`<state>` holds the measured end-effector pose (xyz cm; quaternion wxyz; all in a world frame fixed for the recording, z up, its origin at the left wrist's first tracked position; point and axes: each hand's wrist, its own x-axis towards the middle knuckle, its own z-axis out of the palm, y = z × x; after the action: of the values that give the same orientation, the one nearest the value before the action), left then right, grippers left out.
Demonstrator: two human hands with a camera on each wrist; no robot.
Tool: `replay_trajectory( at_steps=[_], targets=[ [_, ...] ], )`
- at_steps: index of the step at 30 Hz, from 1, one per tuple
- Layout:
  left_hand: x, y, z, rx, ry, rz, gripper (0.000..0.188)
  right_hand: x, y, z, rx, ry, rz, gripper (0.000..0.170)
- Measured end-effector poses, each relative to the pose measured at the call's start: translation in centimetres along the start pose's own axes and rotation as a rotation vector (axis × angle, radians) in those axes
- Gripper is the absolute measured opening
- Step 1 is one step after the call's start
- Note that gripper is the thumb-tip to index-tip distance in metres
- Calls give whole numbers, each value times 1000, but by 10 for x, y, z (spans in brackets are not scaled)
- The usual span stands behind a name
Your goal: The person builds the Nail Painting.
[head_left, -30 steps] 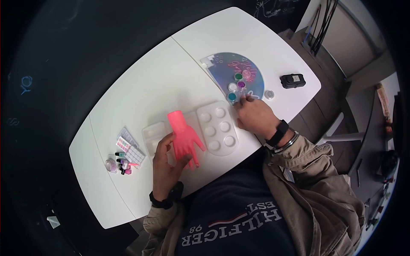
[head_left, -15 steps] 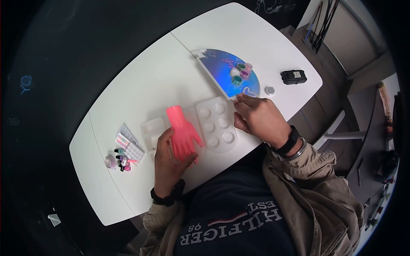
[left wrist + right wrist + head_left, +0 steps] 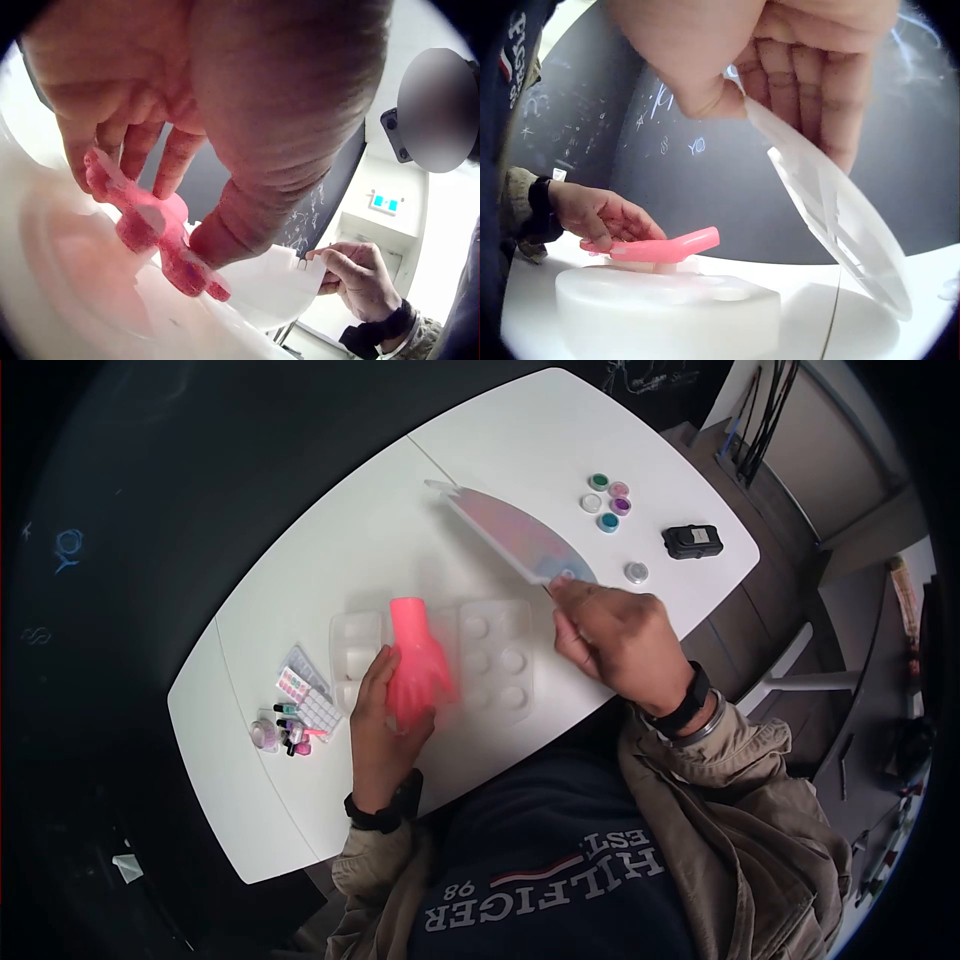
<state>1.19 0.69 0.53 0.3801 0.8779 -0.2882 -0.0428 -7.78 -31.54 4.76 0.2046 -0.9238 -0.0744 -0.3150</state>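
The right hand (image 3: 622, 635) pinches the edge of a half-round iridescent lid (image 3: 520, 538), tilted up off the table; in the right wrist view the thumb and fingers hold the lid's (image 3: 840, 202) upper edge. The left hand (image 3: 385, 745) grips a pink model hand (image 3: 412, 660) by its sides near the fingers, above a white moulded tray (image 3: 515, 705) with round wells. The left wrist view shows thumb and fingers around the pink model hand (image 3: 154, 217). Several small pots (image 3: 609, 522) of coloured glitter sit on the table beyond the lid.
A silver-grey pot (image 3: 637, 572) and a black device (image 3: 692, 541) are at the right. Nail-tip sheets (image 3: 312, 705), small polish bottles (image 3: 290, 735) and a round jar (image 3: 263, 735) lie at the left. A dark wall with chalk marks stands behind.
The right hand has taken hold of the lid and tilted it up; the pots formerly seen through it now show uncovered. The left hand and pink model hand have shifted slightly left.
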Motion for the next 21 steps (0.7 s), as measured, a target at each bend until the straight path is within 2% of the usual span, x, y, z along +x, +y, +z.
replay_trajectory(
  at_steps=[4,7,9,13,14,18,21],
  targets=[
    [-2,3,-7,34,63,9,65,7,6,-6,-126,137,117,22],
    [-5,-1,-9,10,222,31,52,12,17,-9,-228,178,149,24],
    [-5,4,-13,-253,294,-24,44,12,25,-8,-254,157,196,26],
    [-4,14,-24,-668,330,-62,33,6,43,6,-70,245,290,32],
    [-2,19,-24,-678,355,-61,26,5,49,7,-64,269,291,33],
    [-2,28,-30,-770,341,-69,22,15,68,1,158,255,573,20],
    [-2,27,-34,-836,313,-62,23,13,88,9,442,373,622,22]
  ],
)
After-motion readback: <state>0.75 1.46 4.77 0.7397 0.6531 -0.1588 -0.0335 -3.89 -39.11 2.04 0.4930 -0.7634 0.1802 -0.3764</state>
